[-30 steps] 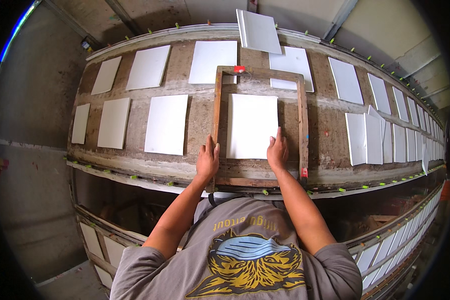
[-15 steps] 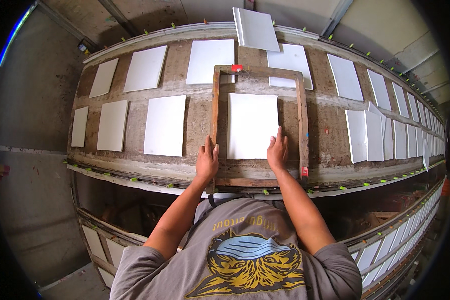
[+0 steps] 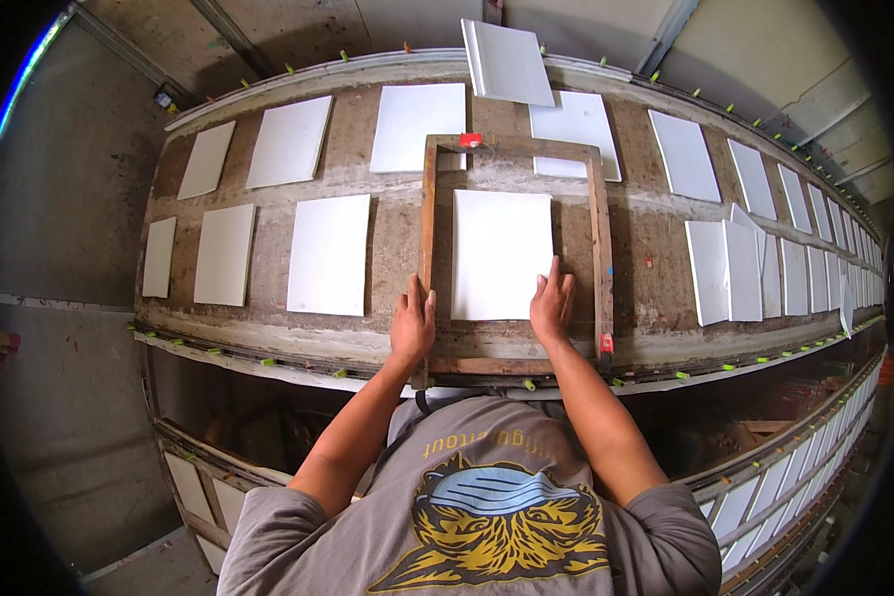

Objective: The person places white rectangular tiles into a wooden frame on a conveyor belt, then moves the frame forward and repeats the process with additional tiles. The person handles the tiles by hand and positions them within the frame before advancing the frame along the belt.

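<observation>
A worn wooden frame [image 3: 600, 238] with red tape patches lies on the long brown table, around a white rectangular panel [image 3: 503, 253]. My left hand [image 3: 411, 320] is closed on the frame's left bar near its lower end, with the thumb on the inner side. Inside the frame, my right hand [image 3: 554, 301] rests at the panel's lower right edge. Its index finger is stretched out along that edge, and the hand holds nothing. The frame's top bar overlaps a second white panel [image 3: 417, 124] at the upper left and a third panel [image 3: 576, 129] at the upper right.
White panels in two rows run along the table [image 3: 656, 298]. Several panels [image 3: 743, 268] overlap on the right, and a tilted pair [image 3: 509, 62] sits at the far edge. Green clips [image 3: 340, 373] line the table's edges. Nearer me is a lower rack [image 3: 765, 497] with more panels.
</observation>
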Demonstrator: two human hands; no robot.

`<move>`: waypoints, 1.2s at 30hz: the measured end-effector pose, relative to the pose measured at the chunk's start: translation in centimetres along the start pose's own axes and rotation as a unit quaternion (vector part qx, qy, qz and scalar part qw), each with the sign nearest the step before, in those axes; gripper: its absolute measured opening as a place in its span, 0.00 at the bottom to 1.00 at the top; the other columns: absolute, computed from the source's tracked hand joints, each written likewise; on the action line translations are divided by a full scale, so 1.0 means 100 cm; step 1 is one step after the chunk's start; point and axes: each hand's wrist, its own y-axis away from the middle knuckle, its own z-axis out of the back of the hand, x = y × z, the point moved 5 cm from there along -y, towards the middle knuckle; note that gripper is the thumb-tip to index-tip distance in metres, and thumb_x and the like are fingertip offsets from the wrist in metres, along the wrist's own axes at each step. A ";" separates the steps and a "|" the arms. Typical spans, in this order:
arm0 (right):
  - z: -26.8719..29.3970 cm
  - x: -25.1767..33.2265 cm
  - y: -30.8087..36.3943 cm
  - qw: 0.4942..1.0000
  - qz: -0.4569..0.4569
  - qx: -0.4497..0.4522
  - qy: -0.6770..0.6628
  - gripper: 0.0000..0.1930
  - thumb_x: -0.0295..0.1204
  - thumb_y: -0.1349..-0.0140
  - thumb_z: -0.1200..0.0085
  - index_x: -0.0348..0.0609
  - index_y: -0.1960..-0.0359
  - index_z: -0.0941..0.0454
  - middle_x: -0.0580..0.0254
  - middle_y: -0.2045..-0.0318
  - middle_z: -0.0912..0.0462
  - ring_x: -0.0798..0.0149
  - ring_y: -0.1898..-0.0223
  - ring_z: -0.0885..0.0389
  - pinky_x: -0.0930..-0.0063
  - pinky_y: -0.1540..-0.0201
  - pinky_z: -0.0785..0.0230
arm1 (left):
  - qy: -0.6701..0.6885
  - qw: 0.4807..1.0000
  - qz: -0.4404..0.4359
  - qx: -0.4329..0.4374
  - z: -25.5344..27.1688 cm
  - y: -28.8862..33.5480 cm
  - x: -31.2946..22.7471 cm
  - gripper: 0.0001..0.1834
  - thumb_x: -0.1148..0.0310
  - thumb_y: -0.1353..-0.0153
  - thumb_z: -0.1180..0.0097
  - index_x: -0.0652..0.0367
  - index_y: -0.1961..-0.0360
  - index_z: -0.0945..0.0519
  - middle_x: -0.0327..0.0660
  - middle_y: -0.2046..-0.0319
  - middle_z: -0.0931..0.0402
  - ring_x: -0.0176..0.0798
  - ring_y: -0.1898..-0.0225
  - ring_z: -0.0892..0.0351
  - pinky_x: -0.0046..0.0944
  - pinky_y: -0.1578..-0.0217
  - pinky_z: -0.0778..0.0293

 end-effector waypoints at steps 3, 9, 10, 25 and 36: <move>0.000 0.000 0.000 1.000 0.006 0.003 0.004 0.29 0.34 0.26 0.48 0.42 0.26 0.39 0.50 0.57 0.32 0.49 0.55 0.29 0.56 0.50 0.33 | -0.003 1.000 0.000 0.001 0.000 0.000 0.001 0.35 0.51 0.22 0.58 0.54 0.22 0.48 0.69 0.45 0.31 0.71 0.45 0.24 0.58 0.45 0.26; 0.004 0.003 0.000 0.999 0.018 -0.006 0.033 0.30 0.35 0.28 0.46 0.41 0.27 0.37 0.47 0.57 0.31 0.47 0.55 0.29 0.54 0.51 0.33 | 0.000 0.999 -0.027 -0.043 -0.004 -0.002 0.006 0.34 0.52 0.24 0.54 0.53 0.23 0.46 0.66 0.51 0.28 0.72 0.53 0.23 0.62 0.51 0.25; 0.005 0.005 0.000 0.999 0.014 -0.005 0.039 0.30 0.35 0.28 0.45 0.41 0.27 0.37 0.48 0.57 0.31 0.47 0.54 0.29 0.54 0.50 0.34 | 0.004 0.999 -0.029 -0.043 -0.003 -0.002 0.006 0.34 0.52 0.24 0.54 0.54 0.23 0.45 0.66 0.51 0.28 0.72 0.52 0.23 0.62 0.51 0.25; 0.021 0.000 -0.005 0.999 0.041 -0.010 0.026 0.30 0.39 0.32 0.40 0.48 0.29 0.31 0.54 0.57 0.30 0.50 0.53 0.29 0.54 0.50 0.35 | -0.150 0.960 -0.223 -0.079 0.003 -0.018 -0.105 0.35 0.49 0.31 0.45 0.57 0.29 0.34 0.55 0.35 0.32 0.61 0.32 0.37 0.56 0.32 0.40; 0.016 -0.013 -0.009 0.999 0.031 -0.017 -0.012 0.28 0.41 0.28 0.48 0.52 0.28 0.35 0.48 0.45 0.21 0.43 0.46 0.23 0.46 0.42 0.34 | -0.258 0.944 -0.204 0.027 -0.070 -0.070 -0.097 0.37 0.35 0.28 0.59 0.29 0.21 0.46 0.51 0.20 0.62 0.64 0.20 0.68 0.64 0.25 0.56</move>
